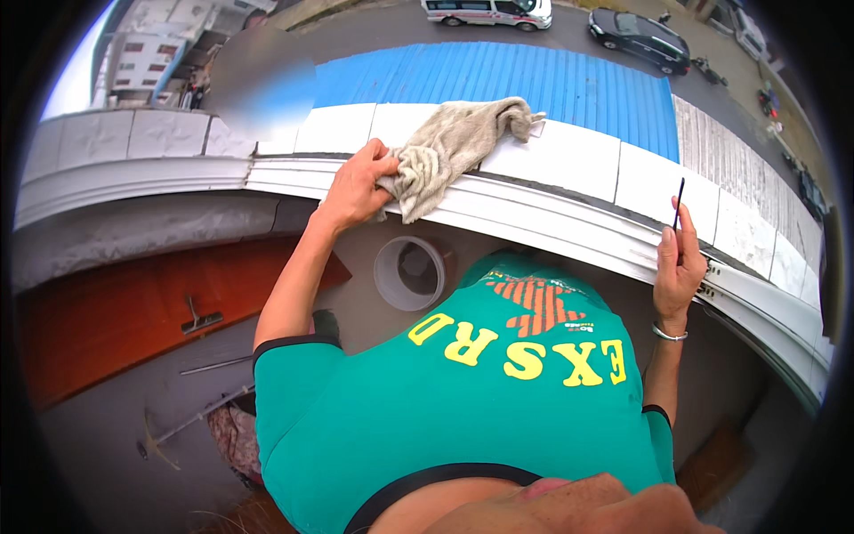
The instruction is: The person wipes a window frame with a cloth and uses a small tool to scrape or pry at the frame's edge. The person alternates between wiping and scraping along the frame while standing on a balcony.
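Note:
A crumpled beige-grey cloth (458,147) lies over the white window frame track (534,218) and the tiled outer ledge (569,156). My left hand (358,182) is closed on the cloth's left end, with its fingers pressed into the folds. Farther right, my right hand (681,267) is raised beside the frame. Between its thumb and fingers it pinches a thin dark stick (679,203), which points upward. What kind of tool the stick is, I cannot make out.
Below the frame stands a white bucket (391,276). A squeegee (200,318) lies on a red-brown board (107,316) at the left, near a long thin pole (205,411). Beyond the ledge are a blue corrugated roof (498,80) and a street with a white van (489,11) and a black car (639,38).

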Demonstrator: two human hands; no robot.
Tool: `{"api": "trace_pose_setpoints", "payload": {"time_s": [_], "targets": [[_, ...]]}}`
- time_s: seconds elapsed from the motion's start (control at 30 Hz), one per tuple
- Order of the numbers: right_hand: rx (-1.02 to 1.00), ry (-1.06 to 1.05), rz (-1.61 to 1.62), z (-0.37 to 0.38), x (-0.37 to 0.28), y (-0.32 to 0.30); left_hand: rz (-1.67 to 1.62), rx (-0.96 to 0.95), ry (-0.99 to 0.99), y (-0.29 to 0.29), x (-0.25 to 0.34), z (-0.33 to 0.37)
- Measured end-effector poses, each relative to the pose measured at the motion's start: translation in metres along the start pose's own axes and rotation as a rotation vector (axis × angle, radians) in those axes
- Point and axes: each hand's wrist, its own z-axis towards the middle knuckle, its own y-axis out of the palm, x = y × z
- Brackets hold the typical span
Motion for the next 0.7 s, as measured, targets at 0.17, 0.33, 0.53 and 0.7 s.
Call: {"api": "trace_pose_setpoints", "payload": {"time_s": [0.17, 0.33, 0.53, 0.7], "targets": [[-0.031, -0.005, 0.007, -0.003, -0.011, -0.004, -0.014, 0.017, 0.338, 0.037, 0.070, 0.035], [0.007, -0.003, 0.027, -0.004, -0.022, 0.002, 0.026, -0.074, 0.455, 0.032, 0.089, 0.053], [0.004, 0.009, 0.087, -0.006, -0.032, 0.006, -0.177, -0.048, 0.675, 0.068, 0.148, 0.090], [0.202, -0.020, 0.118, -0.020, -0.029, 0.009, -0.362, -0.037, 0.738, 0.112, 0.240, 0.133]]}}
